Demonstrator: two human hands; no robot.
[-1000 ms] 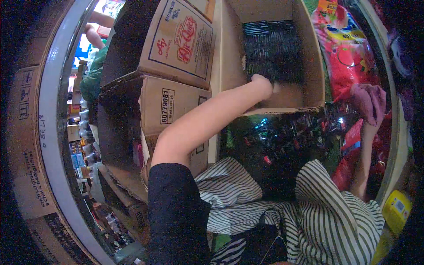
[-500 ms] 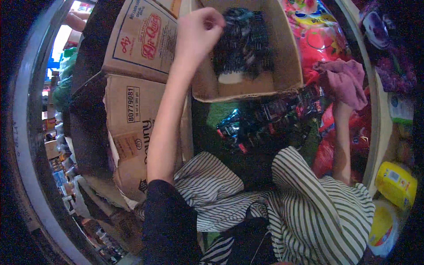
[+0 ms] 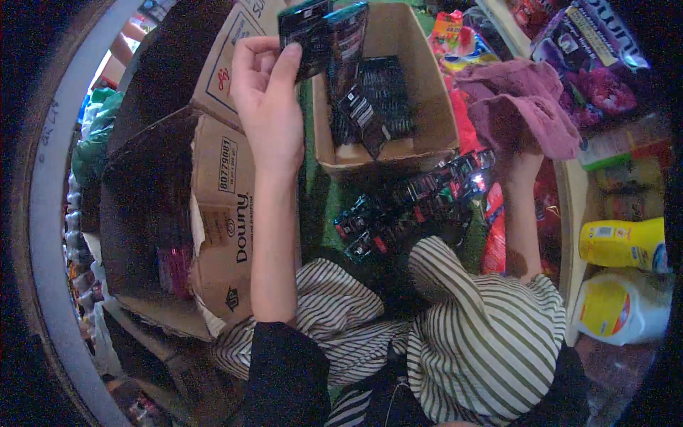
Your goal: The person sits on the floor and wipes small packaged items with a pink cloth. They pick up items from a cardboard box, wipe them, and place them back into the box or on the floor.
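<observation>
I see the left hand raised at the top of the head view, fingers and thumb clamped on a strip of dark, glossy sachets joined edge to edge. The strip hangs from the grip down over the open cardboard box, where its lower sachets dangle above more flat, dark packets of the same kind lying on the box floor. The box is plain brown corrugated board, rectangular, with its flaps open.

I see the right hand only partly: it is hidden under a crumpled pink cloth, soft and matte in texture, held up beside the right wall of the box. I cannot tell whether its fingers are closed or spread.

Below the box, a loose heap of glossy dark sachets lies on a green surface. A second printed carton, torn along its edge, stands to the left. Two yellow plastic bottles sit at the right.
</observation>
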